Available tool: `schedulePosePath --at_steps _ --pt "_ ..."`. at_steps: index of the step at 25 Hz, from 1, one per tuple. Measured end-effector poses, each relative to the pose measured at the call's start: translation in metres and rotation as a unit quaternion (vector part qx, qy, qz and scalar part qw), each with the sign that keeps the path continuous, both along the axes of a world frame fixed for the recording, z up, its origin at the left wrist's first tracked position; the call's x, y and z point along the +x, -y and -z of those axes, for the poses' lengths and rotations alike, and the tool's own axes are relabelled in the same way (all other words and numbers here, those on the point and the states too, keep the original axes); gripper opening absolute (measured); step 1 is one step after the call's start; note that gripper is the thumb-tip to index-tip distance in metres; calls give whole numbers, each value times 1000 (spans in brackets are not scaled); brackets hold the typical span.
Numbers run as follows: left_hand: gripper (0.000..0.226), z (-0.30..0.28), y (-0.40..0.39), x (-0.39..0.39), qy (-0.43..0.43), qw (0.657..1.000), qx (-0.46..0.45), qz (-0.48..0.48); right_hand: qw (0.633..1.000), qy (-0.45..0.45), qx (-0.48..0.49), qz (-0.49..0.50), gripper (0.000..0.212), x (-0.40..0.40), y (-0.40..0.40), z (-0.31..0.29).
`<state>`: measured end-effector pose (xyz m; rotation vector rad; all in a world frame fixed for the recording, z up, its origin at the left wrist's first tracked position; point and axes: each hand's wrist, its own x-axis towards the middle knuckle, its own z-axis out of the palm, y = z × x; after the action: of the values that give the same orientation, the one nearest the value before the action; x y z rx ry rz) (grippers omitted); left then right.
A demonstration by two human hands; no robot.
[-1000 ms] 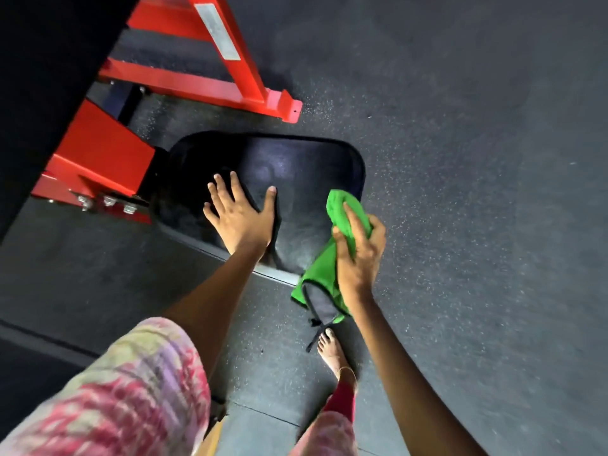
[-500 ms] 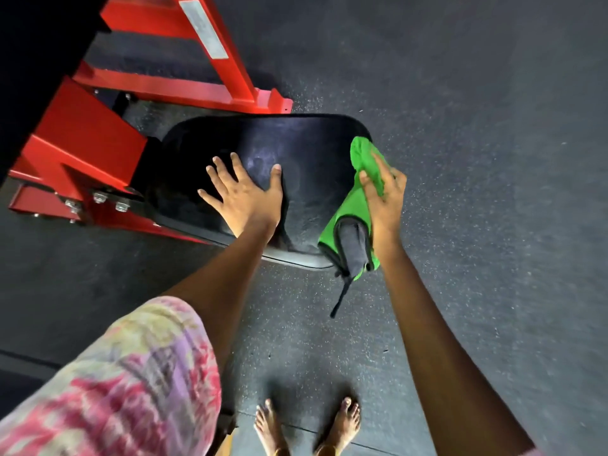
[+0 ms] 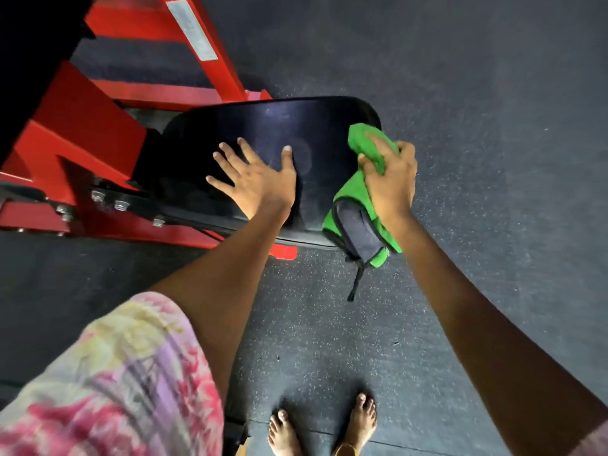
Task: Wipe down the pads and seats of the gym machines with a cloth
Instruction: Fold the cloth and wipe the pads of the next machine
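Floor (image 3: pixel 477 93) of dark speckled rubber underfoot

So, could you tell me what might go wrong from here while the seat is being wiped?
Three possible risks:
1. The left hand lies flat on the seat, so the patch under it may go unwiped.
2. The right hand holds the cloth bunched at the seat's right edge, with part hanging off; a loose strap dangling under it might catch on something.
3. The feet are bare near the red frame and its bolts, so a toe could get stubbed.
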<state>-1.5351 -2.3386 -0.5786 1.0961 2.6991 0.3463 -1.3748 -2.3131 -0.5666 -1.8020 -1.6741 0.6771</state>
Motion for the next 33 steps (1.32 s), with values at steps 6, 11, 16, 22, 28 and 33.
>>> schedulePosePath --at_steps 6,11,16,22,28,33 --pt "83 -11 11 -26 -28 989 -61 133 876 288 277 -271 49 31 84 15" --pt "69 10 72 -102 -32 960 69 268 716 393 412 -404 60 11 91 27" --pt "85 27 80 -100 21 988 111 109 661 436 408 -454 54 7 84 22" --pt "48 29 94 -148 51 972 174 148 663 447 372 -471 47 -24 87 5" --pt "75 30 96 -144 209 951 228 28 623 499 370 -476 46 -76 91 4" --pt "81 31 101 -160 261 938 227 25 597 501 375 -501 53 19 90 4"
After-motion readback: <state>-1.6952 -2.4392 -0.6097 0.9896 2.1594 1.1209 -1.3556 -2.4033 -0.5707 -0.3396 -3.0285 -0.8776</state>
